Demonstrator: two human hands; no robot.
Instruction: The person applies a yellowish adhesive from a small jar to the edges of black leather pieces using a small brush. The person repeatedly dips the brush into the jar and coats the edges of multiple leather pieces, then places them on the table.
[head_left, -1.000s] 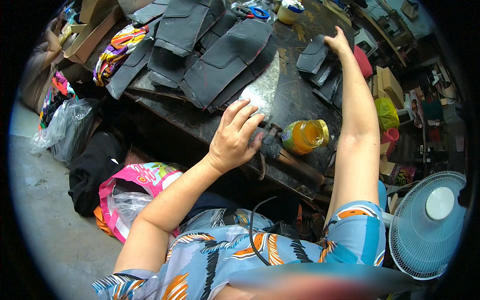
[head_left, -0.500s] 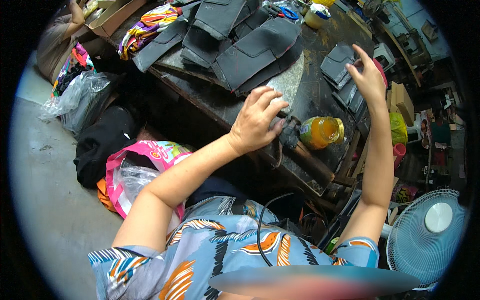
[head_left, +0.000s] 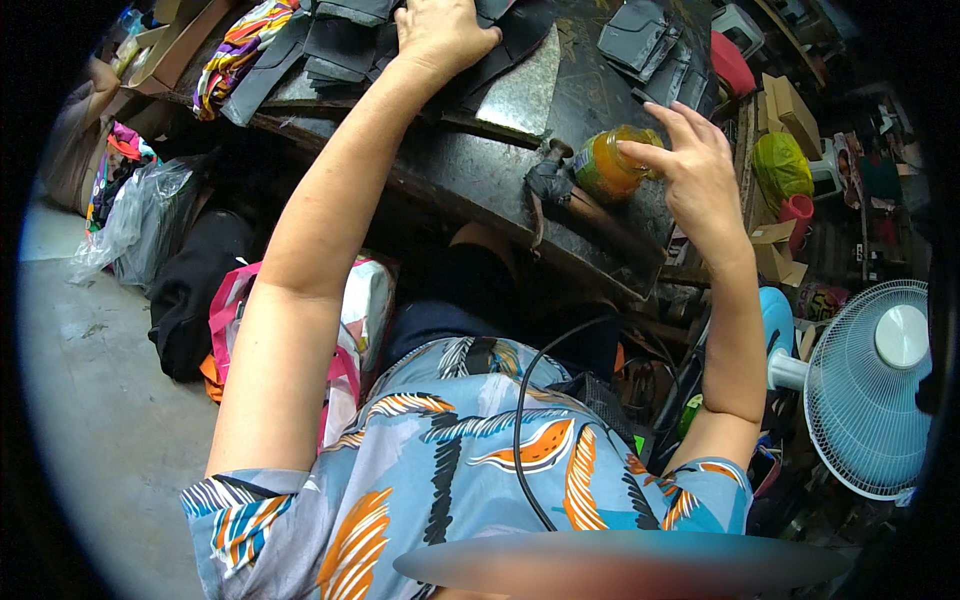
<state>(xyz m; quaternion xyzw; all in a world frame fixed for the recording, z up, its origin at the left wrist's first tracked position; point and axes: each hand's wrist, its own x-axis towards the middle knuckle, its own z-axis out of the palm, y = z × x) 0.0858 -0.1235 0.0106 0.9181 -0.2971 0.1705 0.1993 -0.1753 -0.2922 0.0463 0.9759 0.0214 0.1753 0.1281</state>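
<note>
My left hand point(head_left: 440, 38) lies over the pile of black leather-like flap pieces point(head_left: 345, 45) at the far side of the bench. Its thumb is spread, while its fingertips run out at the top edge, so its grip is hidden. My right hand point(head_left: 705, 180) is open, thumb and forefinger apart, beside the glass jar of amber contents point(head_left: 607, 168). The thumb overlaps the jar's mouth; whether it touches cannot be told. A smaller stack of black pieces point(head_left: 640, 40) lies beyond that hand.
On the dark bench point(head_left: 460, 185), a hammer-like tool point(head_left: 550, 182) lies by the jar. A pale grey slab point(head_left: 520, 95) sits under the pile. A fan point(head_left: 870, 390) stands at right; bags point(head_left: 150, 220) are on the floor at left. Another person point(head_left: 75, 165) sits far left.
My left hand has moved up and away from the bench's near edge onto the pile. My right hand has come down and nearer, from by the smaller stack to the jar. The view has shifted.
</note>
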